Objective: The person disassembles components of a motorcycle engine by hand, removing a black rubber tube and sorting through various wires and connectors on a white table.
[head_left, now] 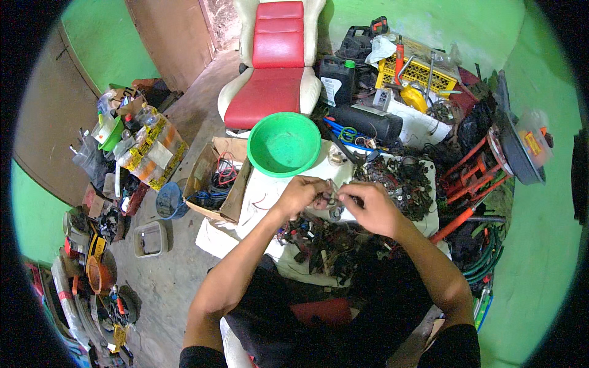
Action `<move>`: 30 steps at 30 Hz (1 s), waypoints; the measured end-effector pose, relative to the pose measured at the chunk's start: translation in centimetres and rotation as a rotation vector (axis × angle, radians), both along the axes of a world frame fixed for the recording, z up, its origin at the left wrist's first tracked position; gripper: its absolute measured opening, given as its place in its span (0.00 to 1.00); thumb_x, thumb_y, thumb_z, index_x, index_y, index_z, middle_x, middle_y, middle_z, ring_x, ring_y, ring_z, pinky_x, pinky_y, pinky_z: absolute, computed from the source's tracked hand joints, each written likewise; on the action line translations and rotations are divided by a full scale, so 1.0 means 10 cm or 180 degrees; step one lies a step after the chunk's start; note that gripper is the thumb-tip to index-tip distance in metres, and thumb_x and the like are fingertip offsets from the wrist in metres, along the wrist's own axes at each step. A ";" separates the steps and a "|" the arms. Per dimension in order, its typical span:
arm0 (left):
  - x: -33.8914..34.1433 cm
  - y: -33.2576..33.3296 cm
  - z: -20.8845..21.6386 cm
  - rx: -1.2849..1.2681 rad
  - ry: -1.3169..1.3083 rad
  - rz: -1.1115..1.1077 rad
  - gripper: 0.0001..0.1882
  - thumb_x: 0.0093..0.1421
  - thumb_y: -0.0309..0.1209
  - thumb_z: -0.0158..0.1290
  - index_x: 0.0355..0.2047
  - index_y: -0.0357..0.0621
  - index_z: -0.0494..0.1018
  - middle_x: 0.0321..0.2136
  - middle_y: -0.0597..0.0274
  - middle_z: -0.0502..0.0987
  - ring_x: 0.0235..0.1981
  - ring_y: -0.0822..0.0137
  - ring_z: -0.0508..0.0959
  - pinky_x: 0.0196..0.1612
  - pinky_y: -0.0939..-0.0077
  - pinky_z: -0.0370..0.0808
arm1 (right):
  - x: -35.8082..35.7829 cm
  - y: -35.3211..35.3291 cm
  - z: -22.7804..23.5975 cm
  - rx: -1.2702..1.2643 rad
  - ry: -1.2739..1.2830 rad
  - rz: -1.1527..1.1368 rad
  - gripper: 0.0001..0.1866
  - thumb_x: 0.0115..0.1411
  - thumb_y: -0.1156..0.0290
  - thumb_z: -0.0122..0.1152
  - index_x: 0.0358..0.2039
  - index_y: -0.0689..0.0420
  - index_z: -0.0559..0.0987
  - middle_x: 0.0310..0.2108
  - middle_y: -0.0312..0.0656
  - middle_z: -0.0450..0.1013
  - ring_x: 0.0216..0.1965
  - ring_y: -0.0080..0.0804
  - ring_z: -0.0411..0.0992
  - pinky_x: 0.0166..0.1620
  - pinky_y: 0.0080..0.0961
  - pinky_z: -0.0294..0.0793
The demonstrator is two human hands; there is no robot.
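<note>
My left hand [302, 196] and my right hand [372, 208] meet over the white work surface [257, 196], fingers closed and nearly touching. Between the fingertips is a small, thin greyish part [332, 195], too small and blurred to name. Both hands seem to pinch it. Under and beside my right hand spreads a heap of dark small metal parts [405, 184]. Nearer to me lies another pile of mixed dark scraps and wires [328, 245]. Just beyond my left hand stands a green plastic basin [284, 144] with little in it.
A cardboard box [236, 208] of cables stands left of the basin. Behind is a red and white seat [264, 98]. At the right are a yellow crate [423, 76], an orange-red metal stand [478, 165] and green hoses [488, 257]. A grey tray [151, 239] lies on the floor.
</note>
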State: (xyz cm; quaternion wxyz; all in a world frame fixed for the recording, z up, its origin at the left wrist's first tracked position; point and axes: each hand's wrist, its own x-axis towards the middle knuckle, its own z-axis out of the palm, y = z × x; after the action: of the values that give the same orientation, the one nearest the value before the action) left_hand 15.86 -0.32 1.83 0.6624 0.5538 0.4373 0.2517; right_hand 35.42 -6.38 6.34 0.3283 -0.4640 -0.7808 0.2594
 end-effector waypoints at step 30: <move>0.07 -0.09 0.30 0.1177 -0.0032 0.0444 0.09 0.56 0.29 0.58 0.32 0.34 0.78 0.26 0.64 0.71 0.21 0.76 0.69 0.16 0.81 0.69 | -0.05 0.01 0.05 0.0080 0.0430 -0.0818 0.11 0.57 0.67 0.61 0.37 0.58 0.72 0.20 0.47 0.73 0.20 0.35 0.74 0.26 0.31 0.71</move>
State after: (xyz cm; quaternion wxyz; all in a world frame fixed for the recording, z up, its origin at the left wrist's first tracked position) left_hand 16.54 -1.26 4.87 0.5325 0.6331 0.4175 0.3758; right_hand 34.95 -6.33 6.83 0.4164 -0.5375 -0.6943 0.2361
